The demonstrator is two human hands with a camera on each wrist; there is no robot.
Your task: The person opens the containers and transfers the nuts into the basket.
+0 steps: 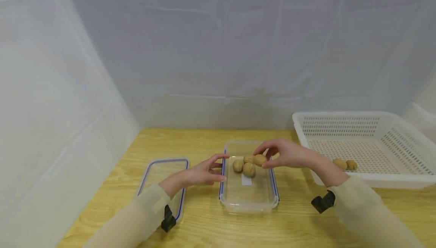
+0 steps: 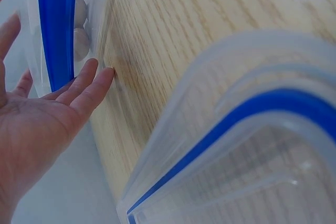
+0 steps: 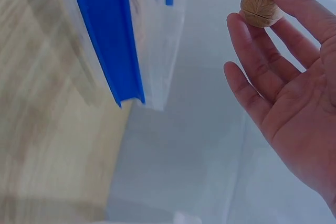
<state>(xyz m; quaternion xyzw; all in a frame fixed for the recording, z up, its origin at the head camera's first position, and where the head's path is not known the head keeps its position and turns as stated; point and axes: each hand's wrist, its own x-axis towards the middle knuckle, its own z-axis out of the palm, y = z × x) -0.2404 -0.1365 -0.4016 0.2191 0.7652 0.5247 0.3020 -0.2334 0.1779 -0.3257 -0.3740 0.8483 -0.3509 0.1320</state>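
Note:
Between thumb and fingertips my right hand (image 1: 287,154) pinches a walnut (image 3: 259,4), held over the clear plastic box (image 1: 249,205) with blue side clips. Three walnuts (image 1: 249,169) lie inside that box, close together around its middle. At the box's left side is my left hand (image 1: 205,172), its fingers spread and fairly straight. In the left wrist view its fingertips (image 2: 90,75) rest against the box near the blue clip (image 2: 58,30). Part of the back walnut is hidden by its neighbours in the head view.
A clear lid with a blue seal (image 1: 168,160) lies left of the box, partly behind the left forearm. On the right stands a white perforated basket (image 1: 340,114) with two walnuts (image 1: 352,164) near its front left. Pale sheeting (image 1: 218,51) rises behind the wooden table (image 1: 204,229).

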